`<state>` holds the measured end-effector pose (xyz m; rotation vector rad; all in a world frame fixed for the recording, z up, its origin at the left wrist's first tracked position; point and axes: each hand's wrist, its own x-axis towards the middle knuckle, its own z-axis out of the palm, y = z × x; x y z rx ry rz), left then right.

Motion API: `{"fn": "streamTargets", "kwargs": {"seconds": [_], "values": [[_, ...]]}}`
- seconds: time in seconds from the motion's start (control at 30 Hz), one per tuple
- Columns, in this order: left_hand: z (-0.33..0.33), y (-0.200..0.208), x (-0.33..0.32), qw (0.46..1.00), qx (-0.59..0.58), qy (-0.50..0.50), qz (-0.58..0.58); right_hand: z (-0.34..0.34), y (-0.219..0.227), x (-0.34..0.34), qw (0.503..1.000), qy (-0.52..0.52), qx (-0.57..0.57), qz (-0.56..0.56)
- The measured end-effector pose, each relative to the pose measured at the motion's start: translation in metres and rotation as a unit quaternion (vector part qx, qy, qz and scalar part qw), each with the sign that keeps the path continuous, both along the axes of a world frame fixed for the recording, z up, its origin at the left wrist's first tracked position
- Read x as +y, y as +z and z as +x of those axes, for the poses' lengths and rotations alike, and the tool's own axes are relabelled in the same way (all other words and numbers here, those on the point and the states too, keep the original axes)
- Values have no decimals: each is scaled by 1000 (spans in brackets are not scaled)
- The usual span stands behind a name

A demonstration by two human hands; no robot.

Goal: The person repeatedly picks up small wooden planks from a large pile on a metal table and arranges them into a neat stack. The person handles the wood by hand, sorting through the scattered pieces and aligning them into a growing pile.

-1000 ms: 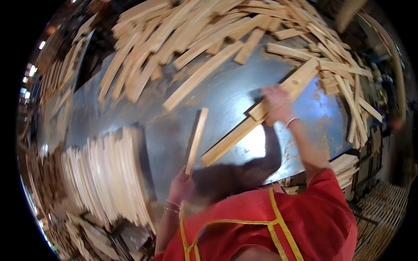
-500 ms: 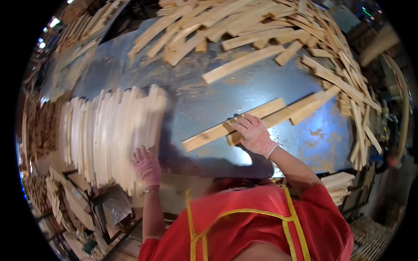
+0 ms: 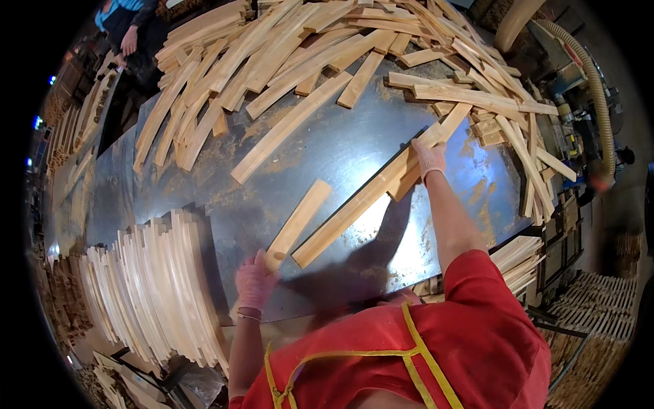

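My left hand [image 3: 256, 281], in a pale pinkish work glove, is closed on the near end of a short wooden strip [image 3: 300, 221] at the table's front edge. Farther right, my gloved right hand [image 3: 430, 158] grips a longer wooden strip [image 3: 357, 219] near its far end. This strip slants across the metal table [image 3: 225, 218], its near end beside the short one. Another piece of wood [image 3: 406, 183] lies against it, just below my right hand. My right fingers are partly hidden by the wood.
Upright strips stand in a tight row [image 3: 153, 286] at the left. A loose heap of strips [image 3: 272, 61] covers the table's far side and curves down the right. More strips [image 3: 518, 262] are stacked by the right front edge. A person [image 3: 129, 37] stands far left.
My left hand has left the row of strips and taken the short strip's near end. My right hand has moved from that strip to the longer one, farther away. The view has shifted.
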<state>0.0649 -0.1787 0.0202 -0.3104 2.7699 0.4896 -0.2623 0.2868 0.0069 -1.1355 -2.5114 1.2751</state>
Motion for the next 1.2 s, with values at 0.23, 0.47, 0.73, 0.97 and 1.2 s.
{"fn": "streamTargets", "kwargs": {"seconds": [0.23,0.47,0.73,0.97,1.2], "values": [[27,15,13,631,-90,340,691,33,-27,-64,906,5,149,-395],[62,9,3,889,6,306,340,162,-16,-143,833,258,-113,-477],[154,3,-114,924,106,228,-287,191,-26,-162,880,362,-112,-287],[69,2,-50,973,169,63,-146,153,19,-174,660,656,166,327],[-1,-50,-37,982,162,86,38,103,63,-155,561,760,-41,324]]}}
